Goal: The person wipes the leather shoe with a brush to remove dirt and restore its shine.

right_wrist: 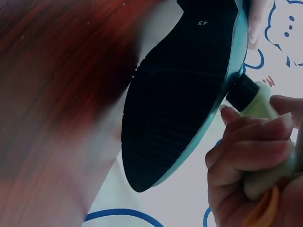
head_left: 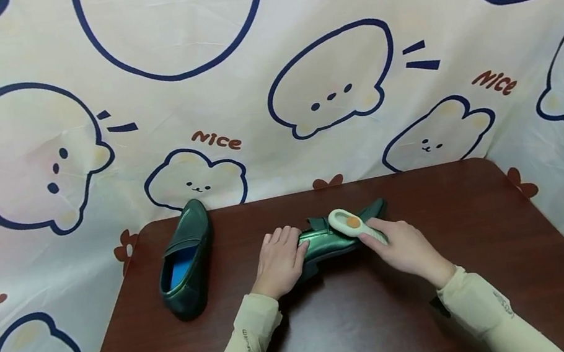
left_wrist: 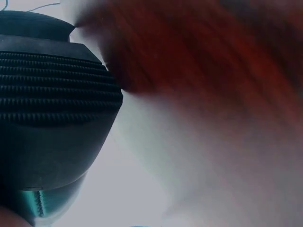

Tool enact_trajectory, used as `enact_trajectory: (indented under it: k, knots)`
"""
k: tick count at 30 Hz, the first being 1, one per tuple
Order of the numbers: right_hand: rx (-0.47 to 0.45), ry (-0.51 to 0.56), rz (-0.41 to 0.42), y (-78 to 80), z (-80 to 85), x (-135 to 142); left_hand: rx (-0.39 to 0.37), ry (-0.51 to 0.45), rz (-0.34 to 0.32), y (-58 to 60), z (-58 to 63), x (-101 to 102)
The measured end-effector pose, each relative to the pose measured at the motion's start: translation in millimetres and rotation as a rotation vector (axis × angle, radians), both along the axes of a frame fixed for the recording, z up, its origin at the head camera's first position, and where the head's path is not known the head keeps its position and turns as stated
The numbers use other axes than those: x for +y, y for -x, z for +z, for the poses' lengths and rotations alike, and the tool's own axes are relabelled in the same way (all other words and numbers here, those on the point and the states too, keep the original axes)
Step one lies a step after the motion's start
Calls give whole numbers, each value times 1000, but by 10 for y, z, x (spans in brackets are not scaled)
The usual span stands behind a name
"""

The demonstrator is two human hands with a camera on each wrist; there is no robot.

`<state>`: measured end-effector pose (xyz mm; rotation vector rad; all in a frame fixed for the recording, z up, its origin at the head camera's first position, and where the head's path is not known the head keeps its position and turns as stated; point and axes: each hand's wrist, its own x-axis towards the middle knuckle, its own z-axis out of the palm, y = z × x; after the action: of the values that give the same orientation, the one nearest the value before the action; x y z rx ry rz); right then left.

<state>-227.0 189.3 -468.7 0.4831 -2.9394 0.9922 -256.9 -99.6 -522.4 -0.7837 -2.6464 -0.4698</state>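
A shiny dark green loafer (head_left: 322, 245) is held tilted on its side above the table, its toe to the right. My left hand (head_left: 280, 259) grips it by the heel end. The right hand (head_left: 404, 245) holds a pale green brush (head_left: 348, 222) with an orange spot. In the right wrist view, the brush's dark bristles (right_wrist: 242, 92) touch the shoe's side and my fingers curl round the handle. The black sole (right_wrist: 177, 104), marked 43, faces that camera. The left wrist view shows the ridged heel (left_wrist: 52, 87).
A second green loafer (head_left: 189, 261) with a blue insole stands at the table's left. The brown table (head_left: 367, 337) ends at a cartoon-printed cloth (head_left: 245, 94) behind and at the sides. A small dark object (head_left: 439, 307) shows beside the right sleeve.
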Motion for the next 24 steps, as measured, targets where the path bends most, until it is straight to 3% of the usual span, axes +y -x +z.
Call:
enact_trajectory:
  k: [5, 9, 18, 24]
  knots:
    - [-1, -43, -72, 29, 1, 78, -34, -15, 1, 9, 2, -14]
    - [-12, -82, -98, 104, 27, 243, -12, -13, 5, 11, -16, -11]
    - [-38, -120, -210, 421, -56, 728, 24, -6, -2, 1, -8, 12]
    - [-20, -139, -233, 592, -137, 804, 17, -4, 14, -5, -14, -6]
